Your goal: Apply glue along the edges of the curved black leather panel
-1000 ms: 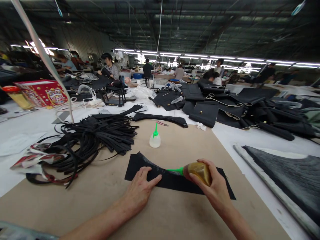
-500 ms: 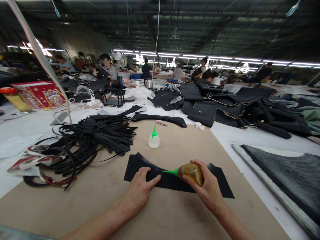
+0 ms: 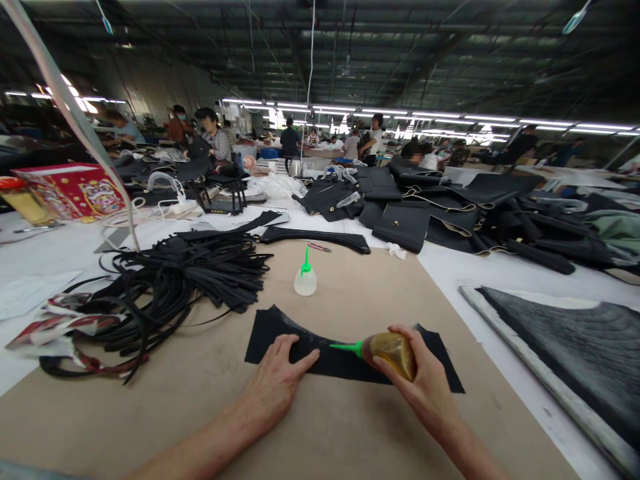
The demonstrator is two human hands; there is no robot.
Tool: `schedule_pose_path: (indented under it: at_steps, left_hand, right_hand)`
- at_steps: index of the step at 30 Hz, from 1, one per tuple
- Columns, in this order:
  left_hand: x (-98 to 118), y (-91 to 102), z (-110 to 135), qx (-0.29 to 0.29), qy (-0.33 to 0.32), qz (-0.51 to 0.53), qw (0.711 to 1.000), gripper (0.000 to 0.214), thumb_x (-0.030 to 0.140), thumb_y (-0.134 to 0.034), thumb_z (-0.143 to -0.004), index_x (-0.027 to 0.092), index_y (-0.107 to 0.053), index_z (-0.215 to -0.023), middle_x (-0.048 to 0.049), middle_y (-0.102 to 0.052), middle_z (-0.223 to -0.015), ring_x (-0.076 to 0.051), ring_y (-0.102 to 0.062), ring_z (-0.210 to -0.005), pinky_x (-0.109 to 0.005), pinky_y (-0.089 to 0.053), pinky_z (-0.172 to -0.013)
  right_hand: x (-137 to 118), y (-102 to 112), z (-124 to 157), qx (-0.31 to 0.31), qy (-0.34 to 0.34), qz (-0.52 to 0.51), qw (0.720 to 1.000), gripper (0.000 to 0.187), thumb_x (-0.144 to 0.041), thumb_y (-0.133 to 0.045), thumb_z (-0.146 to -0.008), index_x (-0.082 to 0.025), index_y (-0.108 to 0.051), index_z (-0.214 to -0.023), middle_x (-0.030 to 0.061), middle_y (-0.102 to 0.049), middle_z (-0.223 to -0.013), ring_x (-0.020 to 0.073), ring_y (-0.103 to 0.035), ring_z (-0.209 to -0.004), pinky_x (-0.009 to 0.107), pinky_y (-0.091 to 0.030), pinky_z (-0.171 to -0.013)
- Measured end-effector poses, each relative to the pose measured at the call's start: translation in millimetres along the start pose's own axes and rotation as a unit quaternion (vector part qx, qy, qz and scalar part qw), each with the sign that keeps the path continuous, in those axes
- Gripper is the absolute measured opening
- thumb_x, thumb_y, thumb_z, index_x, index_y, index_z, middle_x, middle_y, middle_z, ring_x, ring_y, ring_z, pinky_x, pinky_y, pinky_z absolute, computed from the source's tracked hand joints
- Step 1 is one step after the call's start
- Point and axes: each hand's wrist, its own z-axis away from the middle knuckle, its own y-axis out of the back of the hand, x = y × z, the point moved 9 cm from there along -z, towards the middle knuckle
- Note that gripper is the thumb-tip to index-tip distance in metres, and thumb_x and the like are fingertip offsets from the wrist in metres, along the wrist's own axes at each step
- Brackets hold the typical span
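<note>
A curved black piece of material (image 3: 340, 368) lies flat on the brown board (image 3: 200, 413) in front of me. My left hand (image 3: 281, 370) rests on its left half, thumb and fingers spread. In my right hand (image 3: 420, 367) is a squeeze bottle (image 3: 393, 353) of amber liquid, tilted on its side. Its green nozzle points left, with the tip at the inner curved edge of the black piece. Beyond it stands a second, whitish squeeze bottle (image 3: 305, 283) with a green nozzle, upright. Small red-handled thread snips (image 3: 319, 247) lie farther back.
Black strips (image 3: 200, 270) are heaped at the left. Black bags and flaps (image 3: 405, 223) pile up at the back right. A grey-black padded slab (image 3: 560, 360) lies at the right edge, a red box (image 3: 75, 190) at the far left. Several people work in the background.
My right hand has moved the amber bottle slightly right, its nozzle tip following along the curved edge. My left hand stays in place on the black piece. The view has shifted a little.
</note>
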Motion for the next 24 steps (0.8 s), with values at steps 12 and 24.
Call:
schedule_pose_path:
  at_steps: [12,24]
  left_hand:
    - [3,-0.9,-2,-0.015,-0.004,-0.010,1.000,0.073,-0.003,-0.041,-0.080,0.042,-0.047,-0.137,-0.0091,-0.033,-0.131,-0.028,-0.034,-0.124,-0.047,-0.043,-0.102]
    - [3,-1.2,-1,-0.001,-0.013,-0.020,1.000,0.071,-0.003,-0.041,-0.081,0.042,-0.047,-0.136,-0.0094,-0.034,-0.130,-0.029,-0.035,-0.123,-0.049,-0.044,-0.100]
  right_hand:
    - [-1,6,5,0.027,0.004,0.003,1.000,0.049,-0.056,-0.066,-0.082,-0.026,-0.050,-0.117,0.0036,-0.059,-0.110,0.0238,-0.059,-0.095,0.038,-0.048,-0.084]
    - [20,30,5,0.019,-0.058,0.024,0.998,0.052,-0.062,-0.063,-0.079,-0.027,-0.051,-0.115,0.0024,-0.060,-0.108,0.0240,-0.059,-0.092,0.037,-0.046,-0.081]
